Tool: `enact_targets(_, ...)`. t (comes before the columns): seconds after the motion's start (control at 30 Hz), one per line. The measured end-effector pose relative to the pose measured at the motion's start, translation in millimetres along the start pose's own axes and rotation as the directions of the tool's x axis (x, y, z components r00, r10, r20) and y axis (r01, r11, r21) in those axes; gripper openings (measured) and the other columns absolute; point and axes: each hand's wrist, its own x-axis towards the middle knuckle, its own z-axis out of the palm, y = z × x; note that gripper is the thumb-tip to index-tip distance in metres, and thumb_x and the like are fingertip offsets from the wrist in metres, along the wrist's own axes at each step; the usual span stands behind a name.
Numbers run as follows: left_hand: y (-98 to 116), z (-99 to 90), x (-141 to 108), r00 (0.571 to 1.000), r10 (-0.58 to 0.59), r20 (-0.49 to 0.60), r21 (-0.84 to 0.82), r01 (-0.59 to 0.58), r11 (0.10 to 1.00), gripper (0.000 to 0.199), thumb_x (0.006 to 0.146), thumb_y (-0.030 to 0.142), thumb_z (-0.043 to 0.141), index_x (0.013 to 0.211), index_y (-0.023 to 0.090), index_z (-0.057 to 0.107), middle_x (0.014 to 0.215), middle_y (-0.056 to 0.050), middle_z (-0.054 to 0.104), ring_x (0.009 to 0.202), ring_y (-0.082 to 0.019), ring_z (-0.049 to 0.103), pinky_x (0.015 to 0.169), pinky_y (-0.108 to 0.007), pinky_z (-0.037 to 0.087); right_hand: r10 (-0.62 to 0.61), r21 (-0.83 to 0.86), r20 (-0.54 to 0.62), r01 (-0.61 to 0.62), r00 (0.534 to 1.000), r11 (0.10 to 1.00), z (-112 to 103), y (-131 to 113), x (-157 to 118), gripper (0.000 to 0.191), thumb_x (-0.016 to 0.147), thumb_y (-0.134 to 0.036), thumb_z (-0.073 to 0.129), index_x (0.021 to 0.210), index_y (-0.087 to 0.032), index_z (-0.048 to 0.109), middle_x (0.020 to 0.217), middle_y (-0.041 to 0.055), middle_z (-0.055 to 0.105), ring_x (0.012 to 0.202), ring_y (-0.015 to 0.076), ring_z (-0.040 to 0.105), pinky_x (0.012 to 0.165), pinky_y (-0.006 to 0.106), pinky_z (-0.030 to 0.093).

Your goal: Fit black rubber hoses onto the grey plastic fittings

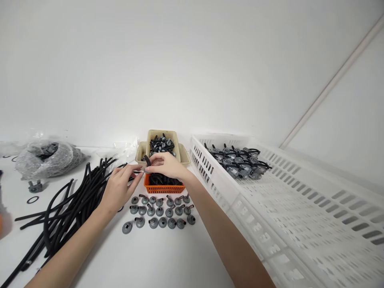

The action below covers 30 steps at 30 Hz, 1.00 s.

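My two hands meet just above an orange basket (164, 189) of black rubber parts. Between the fingertips of my right hand (167, 165) is a short bent black tube (147, 161), with a small grey part at its lower end. My left hand (119, 187) is closed in a pinch on a thin, pale-tipped piece (137, 172) close to that grey part; whether the two touch is unclear. Below the basket, several grey round fittings (159, 212) stand in rows, many with dark stubs on top.
Long black hoses (81, 204) lie piled at the left, near a clear plastic bag (51, 160) of grey parts and a black ring (33, 199). Behind the basket is a beige bin (149, 136) of small fittings. A white slatted crate (240, 212) with tubed assemblies (240, 160) fills the right.
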Motion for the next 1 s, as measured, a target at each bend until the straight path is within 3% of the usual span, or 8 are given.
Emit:
enact_targets(0.17,0,2.0,-2,1.000,-0.008,-0.017,-0.002,0.007,1.000,0.028,0.088,0.044,0.058,0.105,0.022,0.054,0.081,0.000,0.069,0.079,-0.020,0.064,0.079,-0.034,0.045,-0.017,0.064,0.060,0.013,0.998,0.998,4,1,-1,0.030,0.068,-0.039,0.078,0.078,-0.016,0.062,0.079,0.0021,0.066,0.079,0.0163,0.064,0.075,0.028,0.050)
enact_targets(0.3,2,-0.2,-2,0.999,0.039,-0.029,-0.006,-0.040,0.999,0.019,0.091,0.036,0.054,0.105,0.022,0.054,0.082,-0.001,0.069,0.079,-0.019,0.063,0.081,-0.034,0.045,0.003,0.042,0.079,-0.007,0.997,0.999,5,-3,-4,0.030,0.069,-0.040,0.076,0.081,-0.016,0.062,0.080,0.0017,0.065,0.078,0.0153,0.062,0.070,0.026,0.049)
enact_targets(0.5,8,-4.4,1,0.998,0.052,0.027,-0.061,-0.050,0.997,0.027,0.096,0.026,0.043,0.121,0.021,0.047,0.098,-0.004,0.069,0.085,-0.019,0.064,0.084,-0.035,0.044,0.028,0.049,0.168,-0.036,0.985,0.998,-4,-11,-9,0.024,0.077,-0.039,0.070,0.076,-0.017,0.060,0.075,-0.0008,0.063,0.073,0.0119,0.061,0.067,0.023,0.046)
enact_targets(0.63,8,-5.1,2,0.998,0.053,0.036,-0.073,-0.050,0.996,0.030,0.095,0.022,0.041,0.125,0.020,0.043,0.108,-0.007,0.066,0.086,-0.019,0.063,0.085,-0.036,0.044,0.020,0.022,0.290,-0.028,0.957,0.999,0,-11,-8,0.038,0.085,-0.053,0.057,0.078,-0.016,0.060,0.070,0.0007,0.063,0.067,0.0114,0.060,0.065,0.024,0.047)
enact_targets(0.73,8,-5.4,2,0.999,0.047,0.023,-0.090,-0.045,0.995,0.031,0.095,0.021,0.042,0.126,0.020,0.043,0.110,-0.008,0.064,0.087,-0.019,0.062,0.084,-0.037,0.044,0.027,0.060,0.280,-0.046,0.960,0.997,5,-8,-5,0.046,0.087,-0.060,0.050,0.075,-0.016,0.058,0.065,-0.0002,0.059,0.060,0.0098,0.054,0.061,0.023,0.045)
enact_targets(0.87,6,-4.7,2,0.999,0.037,0.000,-0.102,-0.037,0.994,0.023,0.094,0.022,0.041,0.116,0.018,0.046,0.097,-0.006,0.063,0.084,-0.019,0.060,0.081,-0.035,0.043,0.015,0.089,0.248,-0.038,0.969,0.995,12,-4,-2,0.047,0.084,-0.061,0.053,0.070,-0.016,0.055,0.061,-0.0020,0.052,0.058,0.0096,0.049,0.058,0.024,0.041)
enact_targets(1.0,5,-5.7,2,0.999,-0.037,0.014,-0.118,0.039,0.992,0.017,0.096,0.025,0.033,0.093,0.019,0.049,0.081,-0.003,0.057,0.075,-0.019,0.055,0.074,-0.034,0.041,-0.050,0.100,0.237,0.027,0.970,0.995,20,-5,0,0.047,0.085,-0.060,0.052,0.066,-0.017,0.050,0.064,-0.0024,0.048,0.060,0.0101,0.046,0.059,0.024,0.038)
